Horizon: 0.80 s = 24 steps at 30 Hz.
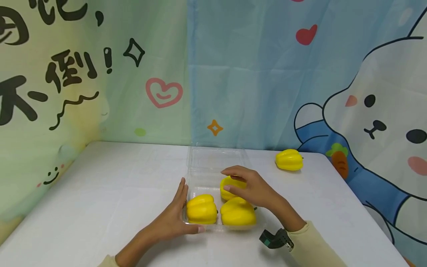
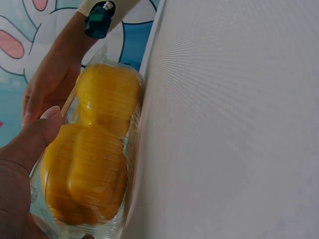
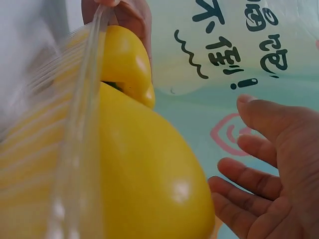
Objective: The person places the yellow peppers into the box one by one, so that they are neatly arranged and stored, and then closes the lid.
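A clear plastic clamshell box (image 1: 213,227) lies on the table, its lid (image 1: 217,158) folded back. Inside are three yellow bell peppers: one front left (image 1: 201,209), one front right (image 1: 238,212), and one behind (image 1: 228,187), partly covered by my right hand (image 1: 255,187). That hand hovers there with loosely bent fingers; in the right wrist view, nothing sits between its thumb and fingers. At the box's left front corner, my left hand (image 1: 173,213) rests with fairly straight fingers along the side and its thumb (image 2: 37,132) along the front rim.
Another yellow bell pepper (image 1: 289,160) lies on the white table (image 1: 116,193) near the back right edge. Behind the table hangs a printed cloth backdrop (image 1: 240,74). A dark wrist device (image 1: 277,239) is strapped at my right sleeve.
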Tool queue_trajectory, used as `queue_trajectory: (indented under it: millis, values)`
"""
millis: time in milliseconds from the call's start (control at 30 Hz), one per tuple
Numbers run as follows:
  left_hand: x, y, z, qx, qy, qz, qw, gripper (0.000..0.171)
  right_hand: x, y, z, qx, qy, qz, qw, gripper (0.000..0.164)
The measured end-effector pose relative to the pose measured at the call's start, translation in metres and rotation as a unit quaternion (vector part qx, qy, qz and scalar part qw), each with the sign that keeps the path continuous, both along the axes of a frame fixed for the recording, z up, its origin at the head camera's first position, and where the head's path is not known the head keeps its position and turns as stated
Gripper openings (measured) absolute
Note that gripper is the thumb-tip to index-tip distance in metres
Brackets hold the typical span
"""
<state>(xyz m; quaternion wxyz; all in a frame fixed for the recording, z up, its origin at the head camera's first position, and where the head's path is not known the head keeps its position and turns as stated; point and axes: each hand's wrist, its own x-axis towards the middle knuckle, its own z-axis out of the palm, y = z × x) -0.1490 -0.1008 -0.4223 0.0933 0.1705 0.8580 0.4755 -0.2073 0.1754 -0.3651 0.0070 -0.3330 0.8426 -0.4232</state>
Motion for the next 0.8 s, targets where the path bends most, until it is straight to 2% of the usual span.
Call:
queue_trajectory:
  millis: [167,367,600,800]
  values:
    - [0.001,-0.001,0.000,0.000,-0.003,-0.002,1.0000,0.130,-0.003,0.008,0.001,-0.026,0.017,-0.007,0.999,0.041]
    - [0.000,-0.001,0.000,-0.003,-0.001,-0.001,1.0000,0.131,-0.020,0.027,-0.001,-0.063,0.044,-0.014,0.997,0.045]
    - [0.001,-0.001,-0.002,0.002,-0.001,-0.002,1.0000,0.131,-0.038,0.054,-0.015,-0.053,0.046,-0.059,0.996,0.045]
    - [0.001,-0.001,-0.001,0.003,0.000,0.000,1.0000,0.131,-0.047,0.069,-0.016,-0.041,0.027,-0.090,0.995,0.047]
